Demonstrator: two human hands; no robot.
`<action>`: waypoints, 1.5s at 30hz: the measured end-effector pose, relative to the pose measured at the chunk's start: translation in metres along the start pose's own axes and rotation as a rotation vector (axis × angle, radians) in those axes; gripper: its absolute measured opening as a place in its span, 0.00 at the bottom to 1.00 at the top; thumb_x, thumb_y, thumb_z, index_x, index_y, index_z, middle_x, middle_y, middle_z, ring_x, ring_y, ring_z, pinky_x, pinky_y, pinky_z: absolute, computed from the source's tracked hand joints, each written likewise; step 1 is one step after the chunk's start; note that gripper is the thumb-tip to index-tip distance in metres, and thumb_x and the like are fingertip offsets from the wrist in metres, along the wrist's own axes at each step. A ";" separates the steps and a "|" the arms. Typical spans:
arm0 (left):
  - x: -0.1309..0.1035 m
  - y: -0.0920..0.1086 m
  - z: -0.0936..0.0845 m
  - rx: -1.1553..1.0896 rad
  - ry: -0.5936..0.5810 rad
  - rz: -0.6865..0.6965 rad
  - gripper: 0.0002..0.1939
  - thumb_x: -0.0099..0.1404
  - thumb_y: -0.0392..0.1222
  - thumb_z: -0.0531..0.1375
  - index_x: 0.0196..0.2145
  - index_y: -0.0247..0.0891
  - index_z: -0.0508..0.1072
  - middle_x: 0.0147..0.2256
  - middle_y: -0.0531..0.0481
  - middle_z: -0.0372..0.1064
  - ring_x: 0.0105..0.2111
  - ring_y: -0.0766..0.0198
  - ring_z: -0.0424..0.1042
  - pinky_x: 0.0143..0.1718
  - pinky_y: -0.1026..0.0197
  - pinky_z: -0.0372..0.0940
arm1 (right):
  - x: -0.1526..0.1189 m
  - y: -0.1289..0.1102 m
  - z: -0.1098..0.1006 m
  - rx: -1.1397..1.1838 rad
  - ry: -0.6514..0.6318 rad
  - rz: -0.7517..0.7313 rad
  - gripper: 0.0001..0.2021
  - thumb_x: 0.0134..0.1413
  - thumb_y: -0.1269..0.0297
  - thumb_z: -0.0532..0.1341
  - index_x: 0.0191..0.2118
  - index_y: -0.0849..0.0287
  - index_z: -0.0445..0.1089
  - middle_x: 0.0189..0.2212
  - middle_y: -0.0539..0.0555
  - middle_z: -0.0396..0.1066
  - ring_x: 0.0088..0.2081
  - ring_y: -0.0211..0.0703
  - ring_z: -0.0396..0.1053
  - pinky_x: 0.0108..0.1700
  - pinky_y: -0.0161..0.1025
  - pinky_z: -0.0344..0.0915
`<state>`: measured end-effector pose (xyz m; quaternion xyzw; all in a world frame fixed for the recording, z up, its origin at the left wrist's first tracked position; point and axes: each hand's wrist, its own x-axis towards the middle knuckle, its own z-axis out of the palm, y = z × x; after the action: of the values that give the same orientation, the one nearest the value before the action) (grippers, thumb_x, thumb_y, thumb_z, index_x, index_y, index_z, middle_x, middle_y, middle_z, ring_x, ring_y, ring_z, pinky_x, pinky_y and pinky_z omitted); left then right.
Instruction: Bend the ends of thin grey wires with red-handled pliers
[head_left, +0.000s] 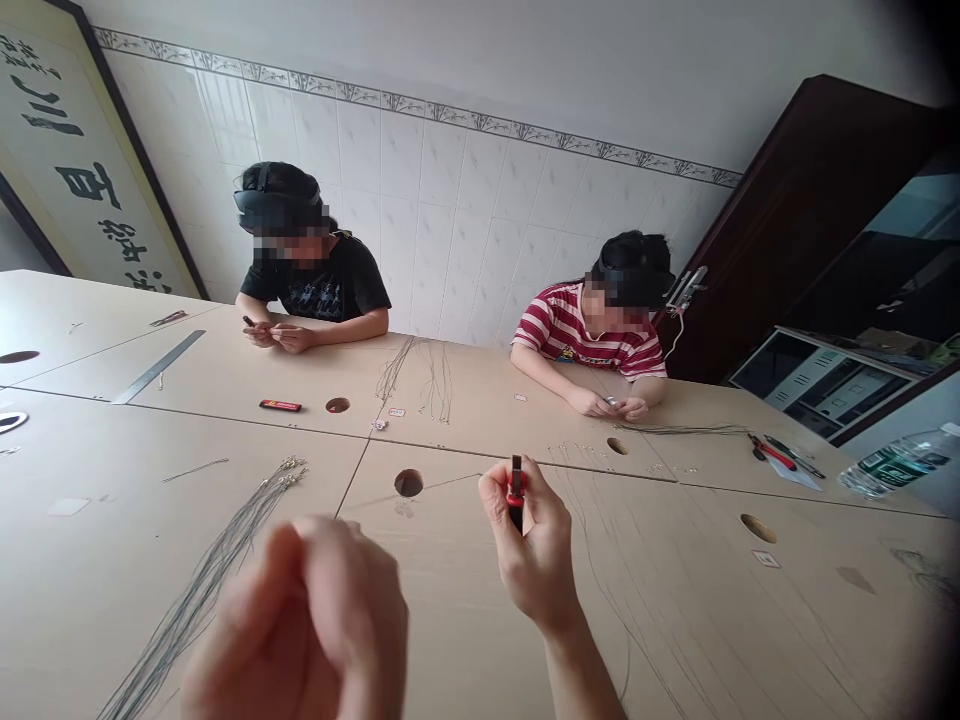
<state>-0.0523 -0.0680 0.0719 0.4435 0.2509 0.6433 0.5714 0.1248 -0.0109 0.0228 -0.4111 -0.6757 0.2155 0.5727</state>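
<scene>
- Red-and-black small hand tool w/ dark upright tip (516,492) is gripped in rt hand (536,560), fingers closed round it, held above pale wood-look table (450,620).
- Lt hand (307,620) is raised in foreground, blurred, fingers curled; whether anything's pinched can't be told.
- Part of tabletop nr bundle of thin grey cords w/ shiny ends (260,500) is blocked from view by lt hand.
- Round dark hole (409,483) is cut in tabletop, btwn bundle & rt hand.
- Across table: red-and-black oblong pack (280,406) & flat grey metal ruler (159,367) are laid out.
- Far rt: red-handled pliers (774,454) are placed nr clear plastic bottle w/ green label (896,461), which is tipped in view.
- Far side is occupied by person in black tee (330,285) & person in red-white striped top (559,325); small items are handled by both.
</scene>
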 end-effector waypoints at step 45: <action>0.040 -0.033 0.008 0.623 -0.055 -0.244 0.13 0.68 0.47 0.54 0.29 0.38 0.68 0.24 0.55 0.62 0.22 0.69 0.52 0.21 0.65 0.50 | 0.001 -0.006 -0.006 -0.096 -0.132 -0.165 0.07 0.63 0.72 0.55 0.35 0.54 0.59 0.28 0.48 0.61 0.32 0.40 0.59 0.33 0.37 0.59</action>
<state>-0.0265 -0.0236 0.0595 0.5807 0.4712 0.4503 0.4879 0.1287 -0.0148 0.0299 -0.3658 -0.7532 0.1616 0.5222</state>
